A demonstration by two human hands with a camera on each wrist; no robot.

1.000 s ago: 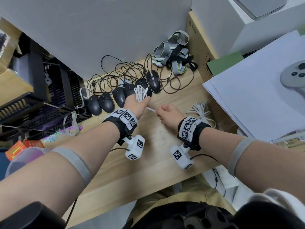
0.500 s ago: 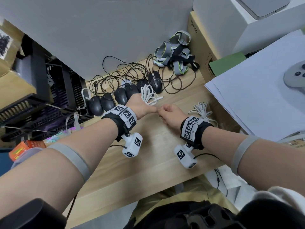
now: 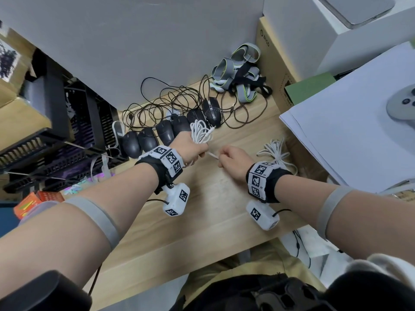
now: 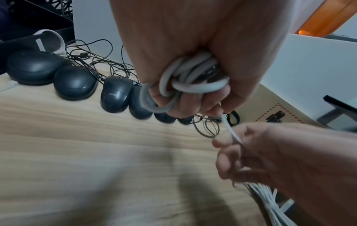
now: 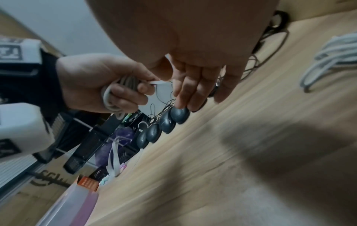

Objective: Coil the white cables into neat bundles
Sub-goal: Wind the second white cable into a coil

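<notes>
My left hand (image 3: 190,147) grips a coiled white cable (image 3: 200,134) above the wooden desk (image 3: 202,198); in the left wrist view its loops (image 4: 185,82) are bunched inside the curled fingers. A short white tail (image 3: 212,155) runs from that fist to my right hand (image 3: 232,157), which pinches its end (image 4: 234,136). The two hands are a few centimetres apart. A second white cable bundle (image 3: 277,153) lies on the desk just right of my right hand, also seen in the right wrist view (image 5: 328,58).
A row of several dark computer mice (image 3: 166,131) with tangled black cords (image 3: 170,104) lies behind the hands. Grey straps (image 3: 240,75) sit at the back. A cardboard box (image 3: 276,70) and white paper (image 3: 350,122) bound the right, black trays (image 3: 56,135) the left.
The hands met half a second ago and have now drawn apart, stretching the short white tail between them. The coil stays in my left hand.
</notes>
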